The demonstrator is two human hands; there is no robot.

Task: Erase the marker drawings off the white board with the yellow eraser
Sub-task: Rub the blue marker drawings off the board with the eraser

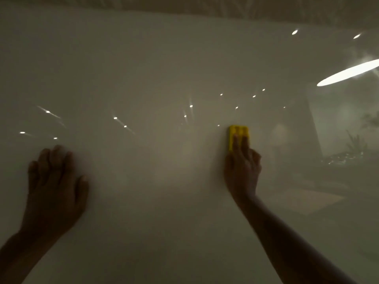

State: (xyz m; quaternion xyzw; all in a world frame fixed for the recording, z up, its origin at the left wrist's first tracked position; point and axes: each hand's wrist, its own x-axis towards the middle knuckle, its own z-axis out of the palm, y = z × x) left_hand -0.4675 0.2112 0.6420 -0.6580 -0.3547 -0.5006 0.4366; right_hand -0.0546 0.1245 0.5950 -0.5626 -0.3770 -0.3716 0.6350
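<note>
A glossy white board (147,78) fills nearly the whole view, dim and blurred. The yellow eraser (238,133) lies flat against it right of centre. My right hand (243,169) presses on the eraser from below, fingers laid over its lower half. My left hand (54,185) rests flat on the board at the lower left, fingers apart and holding nothing. No marker lines show on the visible part of the board.
Ceiling lights reflect in the board as several small bright spots and one long bright oval (348,73) at the right. Faint reflections of a room and plants (354,140) show at the right edge. The board's top edge (184,12) runs along the upper frame.
</note>
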